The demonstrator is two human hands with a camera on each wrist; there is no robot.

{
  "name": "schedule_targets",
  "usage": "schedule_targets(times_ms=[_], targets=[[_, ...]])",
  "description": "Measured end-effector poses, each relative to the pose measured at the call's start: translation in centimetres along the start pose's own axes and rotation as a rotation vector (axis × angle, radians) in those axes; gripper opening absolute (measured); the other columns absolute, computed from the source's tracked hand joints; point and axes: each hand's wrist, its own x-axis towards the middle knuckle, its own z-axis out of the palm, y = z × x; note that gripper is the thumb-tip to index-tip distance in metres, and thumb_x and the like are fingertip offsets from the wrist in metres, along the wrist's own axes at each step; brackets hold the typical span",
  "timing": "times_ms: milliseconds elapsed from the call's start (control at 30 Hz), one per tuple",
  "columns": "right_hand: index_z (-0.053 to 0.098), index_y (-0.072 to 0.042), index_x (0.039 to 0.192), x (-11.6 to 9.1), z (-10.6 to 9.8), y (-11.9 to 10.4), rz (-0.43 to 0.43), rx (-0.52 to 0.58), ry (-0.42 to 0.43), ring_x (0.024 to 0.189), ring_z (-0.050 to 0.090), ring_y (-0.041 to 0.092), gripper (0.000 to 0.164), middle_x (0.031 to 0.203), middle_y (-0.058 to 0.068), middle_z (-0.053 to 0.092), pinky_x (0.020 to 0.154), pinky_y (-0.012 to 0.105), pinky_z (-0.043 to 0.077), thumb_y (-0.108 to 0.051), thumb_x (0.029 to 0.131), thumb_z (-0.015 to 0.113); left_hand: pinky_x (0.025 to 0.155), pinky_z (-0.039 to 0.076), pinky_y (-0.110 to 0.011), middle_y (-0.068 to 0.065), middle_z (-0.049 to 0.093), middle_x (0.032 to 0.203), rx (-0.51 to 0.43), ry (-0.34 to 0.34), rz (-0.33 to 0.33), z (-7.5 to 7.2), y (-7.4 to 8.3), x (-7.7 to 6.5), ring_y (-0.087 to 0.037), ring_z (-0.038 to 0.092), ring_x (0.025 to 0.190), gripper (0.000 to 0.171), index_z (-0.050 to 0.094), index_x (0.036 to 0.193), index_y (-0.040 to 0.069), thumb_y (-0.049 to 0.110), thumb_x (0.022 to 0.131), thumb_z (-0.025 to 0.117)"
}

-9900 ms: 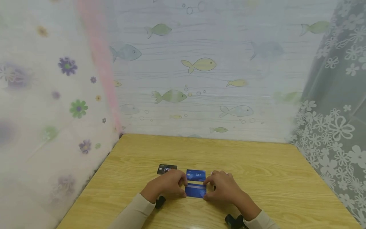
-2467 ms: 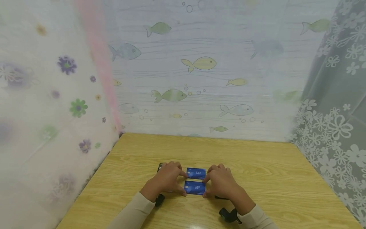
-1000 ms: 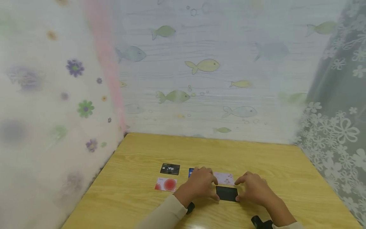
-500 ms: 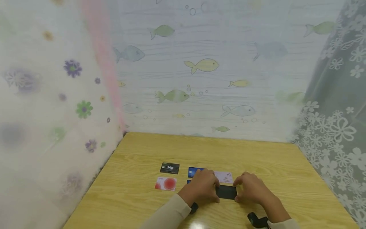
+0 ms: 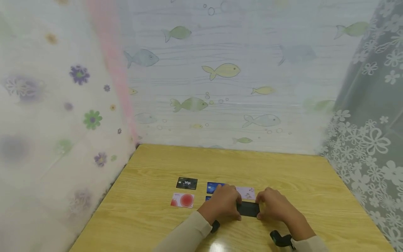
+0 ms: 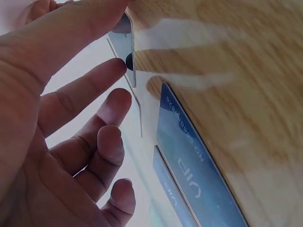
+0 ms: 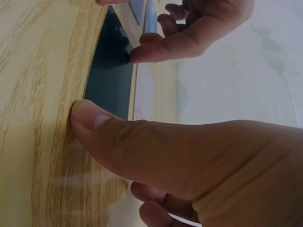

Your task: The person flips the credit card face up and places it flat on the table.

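A plain dark card (image 5: 248,209) lies at the wood-grain table's near middle, directly below a pale pink floral card (image 5: 247,193). My left hand (image 5: 221,203) holds its left end, thumb at the near corner and index finger at the far one. The right hand (image 5: 275,206) grips the opposite end likewise; in the right wrist view its thumb (image 7: 92,116) presses the dark card's corner (image 7: 110,71). Two blue VIP cards, one farther back (image 5: 214,187) and one nearer (image 6: 189,151), sit left of it, partly hidden by the left hand in the head view.
Farther left lie a black Vip card (image 5: 187,183) and, below it, a white card with red circles (image 5: 183,200). A fish-print curtain (image 5: 220,105) hangs behind the table (image 5: 157,161). Black wrist devices (image 5: 281,239) sit under the forearms.
Both hands have moved right from the blue cards to the dark card, and their fingers have closed on its ends. The nearer blue card earlier showed a striped back, then its VIP face.
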Motion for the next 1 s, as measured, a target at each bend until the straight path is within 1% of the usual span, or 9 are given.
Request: schedule_targets(times_ms=[133, 233, 367, 433, 500, 600, 700, 867, 1000], targets=[[0.073, -0.017, 0.092, 0.22, 0.03, 0.24, -0.006, 0.021, -0.022, 0.091, 0.061, 0.021, 0.041, 0.098, 0.005, 0.063, 0.083, 0.047, 0.054, -0.02, 0.061, 0.101, 0.085, 0.043, -0.035, 0.015, 0.064, 0.096, 0.014, 0.007, -0.011, 0.18, -0.03, 0.2, -0.008, 0.056, 0.091, 0.047, 0.08, 0.101, 0.034, 0.059, 0.064, 0.095], [0.071, -0.017, 0.092, 0.38, 0.02, 0.38, -0.024, 0.032, -0.044, 0.093, 0.061, 0.022, 0.042, 0.099, 0.007, 0.063, 0.085, 0.047, 0.053, -0.02, 0.062, 0.1, 0.084, 0.044, -0.036, 0.015, 0.065, 0.097, 0.031, 0.012, -0.027, 0.36, -0.14, 0.24, -0.01, 0.058, 0.092, 0.053, 0.079, 0.104, 0.033, 0.062, 0.063, 0.094], [0.068, -0.017, 0.093, 0.58, -0.02, 0.42, -0.063, 0.045, -0.068, 0.096, 0.062, 0.025, 0.043, 0.102, 0.009, 0.065, 0.086, 0.049, 0.053, -0.02, 0.064, 0.1, 0.086, 0.046, -0.037, 0.015, 0.064, 0.095, 0.043, 0.017, -0.033, 0.51, -0.34, 0.25, -0.01, 0.058, 0.092, 0.052, 0.079, 0.102, 0.033, 0.065, 0.063, 0.093], [0.068, -0.017, 0.093, 0.71, 0.0, 0.5, -0.081, 0.057, -0.076, 0.098, 0.062, 0.025, 0.044, 0.103, 0.009, 0.066, 0.087, 0.05, 0.053, -0.02, 0.064, 0.1, 0.085, 0.046, -0.036, 0.016, 0.063, 0.093, 0.026, 0.014, -0.035, 0.48, -0.39, 0.28, -0.01, 0.056, 0.089, 0.05, 0.08, 0.1, 0.033, 0.064, 0.063, 0.093], [0.067, -0.017, 0.093, 0.83, 0.0, 0.58, -0.089, 0.076, -0.085, 0.099, 0.061, 0.025, 0.044, 0.104, 0.007, 0.067, 0.088, 0.051, 0.053, -0.019, 0.064, 0.1, 0.085, 0.046, -0.035, 0.016, 0.062, 0.092, -0.014, 0.002, -0.043, 0.34, -0.38, 0.27, -0.009, 0.055, 0.086, 0.048, 0.079, 0.097, 0.03, 0.061, 0.064, 0.094], [0.066, -0.017, 0.094, 0.91, 0.05, 0.72, -0.084, 0.109, -0.101, 0.098, 0.061, 0.024, 0.044, 0.104, 0.006, 0.067, 0.087, 0.051, 0.052, -0.018, 0.065, 0.099, 0.086, 0.045, -0.035, 0.017, 0.062, 0.091, -0.082, -0.013, -0.056, 0.23, -0.45, 0.26, -0.007, 0.053, 0.084, 0.047, 0.078, 0.095, 0.027, 0.057, 0.064, 0.096], [0.067, -0.016, 0.097, 0.82, 0.04, 0.76, -0.071, 0.137, -0.11, 0.098, 0.063, 0.025, 0.045, 0.106, 0.007, 0.069, 0.087, 0.051, 0.053, -0.017, 0.066, 0.099, 0.089, 0.045, -0.036, 0.017, 0.062, 0.092, -0.121, -0.019, -0.061, 0.24, -0.59, 0.25, -0.006, 0.054, 0.083, 0.047, 0.077, 0.096, 0.026, 0.055, 0.064, 0.096], [0.068, -0.013, 0.103, 0.61, -0.03, 0.69, -0.081, 0.156, -0.109, 0.1, 0.066, 0.03, 0.047, 0.106, 0.01, 0.07, 0.087, 0.055, 0.054, -0.017, 0.068, 0.097, 0.091, 0.045, -0.037, 0.017, 0.058, 0.091, -0.132, -0.019, -0.061, 0.49, -0.8, 0.22, -0.006, 0.052, 0.083, 0.048, 0.073, 0.096, 0.026, 0.054, 0.064, 0.097], [0.068, -0.013, 0.103, 0.3, -0.08, 0.61, -0.079, 0.168, -0.099, 0.1, 0.065, 0.029, 0.047, 0.105, 0.009, 0.069, 0.087, 0.053, 0.054, -0.017, 0.067, 0.098, 0.087, 0.044, -0.035, 0.016, 0.058, 0.092, -0.089, -0.021, -0.049, 0.66, -0.89, 0.2, -0.006, 0.051, 0.085, 0.051, 0.073, 0.098, 0.027, 0.058, 0.064, 0.095]])
